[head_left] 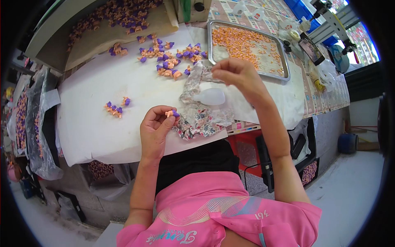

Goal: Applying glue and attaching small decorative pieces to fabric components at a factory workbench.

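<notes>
My left hand is closed, with a small peach-and-purple plastic figurine pinched between thumb and fingers above the white work sheet. My right hand is raised by the near left corner of a metal tray. Its thumb and forefinger come together; whatever they hold, if anything, is too small to make out. Many tiny orange and pale pieces are spread in the tray. Between my hands, a translucent white squeeze bottle lies on a crumpled flowered cloth.
Similar figurines lie in a loose group ahead and a small cluster at left. More fill a box-like chamber at the far left. Small bottles stand at the back. A phone on a metal stand is at right.
</notes>
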Motion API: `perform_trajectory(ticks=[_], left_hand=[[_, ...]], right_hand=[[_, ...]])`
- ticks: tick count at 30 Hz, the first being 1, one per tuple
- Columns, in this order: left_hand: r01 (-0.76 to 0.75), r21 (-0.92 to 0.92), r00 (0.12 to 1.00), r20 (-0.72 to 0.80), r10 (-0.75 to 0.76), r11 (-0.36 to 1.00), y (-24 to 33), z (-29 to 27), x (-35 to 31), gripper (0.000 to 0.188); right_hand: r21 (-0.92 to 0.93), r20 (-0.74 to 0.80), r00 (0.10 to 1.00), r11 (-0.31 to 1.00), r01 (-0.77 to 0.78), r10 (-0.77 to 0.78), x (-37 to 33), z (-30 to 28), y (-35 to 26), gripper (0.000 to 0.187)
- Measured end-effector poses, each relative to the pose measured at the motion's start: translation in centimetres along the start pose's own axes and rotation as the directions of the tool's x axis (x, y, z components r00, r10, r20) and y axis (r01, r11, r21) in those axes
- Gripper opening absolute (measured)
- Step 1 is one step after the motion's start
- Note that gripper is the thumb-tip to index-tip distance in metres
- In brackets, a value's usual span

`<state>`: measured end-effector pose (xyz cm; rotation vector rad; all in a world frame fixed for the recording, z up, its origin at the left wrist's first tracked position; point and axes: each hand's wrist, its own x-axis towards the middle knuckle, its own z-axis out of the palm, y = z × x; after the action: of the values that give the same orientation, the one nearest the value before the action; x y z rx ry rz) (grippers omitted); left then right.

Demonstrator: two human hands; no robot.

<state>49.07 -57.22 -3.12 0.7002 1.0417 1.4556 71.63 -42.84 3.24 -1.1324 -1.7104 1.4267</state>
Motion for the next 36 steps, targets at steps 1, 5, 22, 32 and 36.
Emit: perform_trajectory(ticks=[1, 5, 22, 32, 36], left_hand=[[0.003, 0.017, 1.000, 0.006, -0.003, 1.000, 0.0, -0.4, 0.0, 0.023], [-0.024, 0.016, 0.998, 0.057, 0.023, 1.000, -0.5, -0.8, 0.3, 0.023], [-0.084, 0.046, 0.991, 0.112, 0.078, 0.995, -1.1, -1.9, 0.0, 0.021], [-0.130, 0.036, 0.981, 0.149, 0.124, 0.991, -1.4, -2.5, -0.2, 0.020], [-0.178, 0.028, 0.963, 0.209, 0.169, 0.984, -1.6, -2.7, -0.1, 0.021]], right_hand=[[0.006, 0.013, 1.000, 1.000, -0.005, 0.005, -1.0, 1.3, 0.4, 0.014], [0.290, 0.110, 0.988, 0.948, -0.134, 0.106, -4.6, 5.3, 0.4, 0.012], [0.049, -0.031, 0.995, 0.994, 0.097, -0.096, -5.6, 11.7, 3.3, 0.010], [-0.026, -0.052, 0.991, 0.993, 0.118, -0.120, -6.0, 12.1, 3.2, 0.009], [-0.109, -0.075, 0.974, 0.973, 0.204, -0.212, -6.2, 12.2, 3.3, 0.009]])
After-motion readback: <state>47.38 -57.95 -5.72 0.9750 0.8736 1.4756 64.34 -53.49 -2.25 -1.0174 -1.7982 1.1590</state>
